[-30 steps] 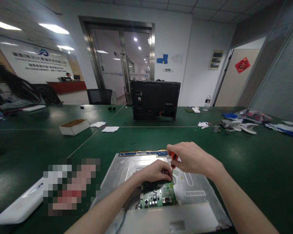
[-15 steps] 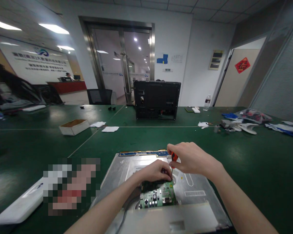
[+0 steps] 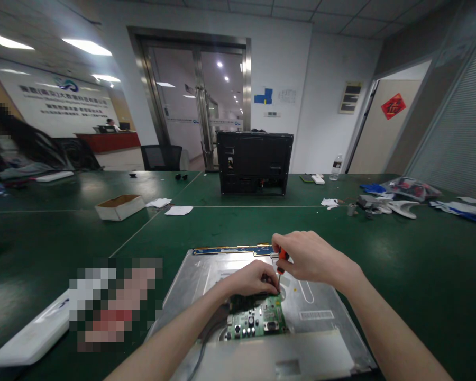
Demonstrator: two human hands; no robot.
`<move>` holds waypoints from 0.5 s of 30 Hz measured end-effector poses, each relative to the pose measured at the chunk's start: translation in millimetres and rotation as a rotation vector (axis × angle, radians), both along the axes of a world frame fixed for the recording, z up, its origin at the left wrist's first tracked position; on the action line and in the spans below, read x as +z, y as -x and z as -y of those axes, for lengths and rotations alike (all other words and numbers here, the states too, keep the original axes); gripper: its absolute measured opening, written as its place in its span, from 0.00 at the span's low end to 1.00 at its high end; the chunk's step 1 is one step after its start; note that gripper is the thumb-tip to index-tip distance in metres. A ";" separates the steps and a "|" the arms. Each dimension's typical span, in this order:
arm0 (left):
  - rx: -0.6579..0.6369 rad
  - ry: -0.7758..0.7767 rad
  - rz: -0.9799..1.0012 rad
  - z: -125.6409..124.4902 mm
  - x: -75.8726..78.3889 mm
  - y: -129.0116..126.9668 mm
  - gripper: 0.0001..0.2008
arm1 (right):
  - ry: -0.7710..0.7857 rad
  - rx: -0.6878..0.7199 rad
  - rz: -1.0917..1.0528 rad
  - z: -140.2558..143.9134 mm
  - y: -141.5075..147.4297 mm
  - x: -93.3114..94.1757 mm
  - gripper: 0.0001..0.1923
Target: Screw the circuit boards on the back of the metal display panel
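A flat metal display panel [image 3: 321,301] lies in front of me with a green circuit board [image 3: 257,320] on its back. My right hand [image 3: 305,256] is closed round the red-and-black handle of a screwdriver [image 3: 282,256]. The screwdriver stands nearly upright, its tip down at the board's upper right corner. My left hand [image 3: 252,278] rests over the board's upper edge, fingers pinched together beside the tip. Whatever those fingertips hold, if anything, is hidden. A narrow blue circuit strip [image 3: 230,251] runs along the panel's far edge.
A black monitor casing [image 3: 256,164] stands across the green table. Left are an open white box [image 3: 121,207] and a long white object [image 3: 35,328] beside a blurred patch. Scraps and a plastic bag [image 3: 412,186] lie at the right, with a bottle [image 3: 336,168] farther back. Another person sits far left.
My right fingers have shifted slightly on the screwdriver, and more of its handle shows. My left hand and the panel stay in place.
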State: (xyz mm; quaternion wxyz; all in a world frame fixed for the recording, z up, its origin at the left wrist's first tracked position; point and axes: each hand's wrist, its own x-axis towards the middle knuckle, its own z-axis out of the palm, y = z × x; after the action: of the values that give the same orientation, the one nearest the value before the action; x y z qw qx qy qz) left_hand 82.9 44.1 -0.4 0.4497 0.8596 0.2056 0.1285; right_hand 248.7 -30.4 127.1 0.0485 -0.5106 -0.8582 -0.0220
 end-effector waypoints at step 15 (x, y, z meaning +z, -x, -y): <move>0.028 -0.012 -0.007 1.5 -0.6 -0.9 0.04 | 0.014 0.022 -0.005 -0.3 -0.4 1.1 0.07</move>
State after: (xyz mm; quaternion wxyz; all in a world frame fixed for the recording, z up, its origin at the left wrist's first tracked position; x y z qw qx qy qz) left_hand 83.8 42.6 -1.0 0.4418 0.8599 0.2183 0.1329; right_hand 249.1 -30.1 128.2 0.0473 -0.5015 -0.8638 -0.0143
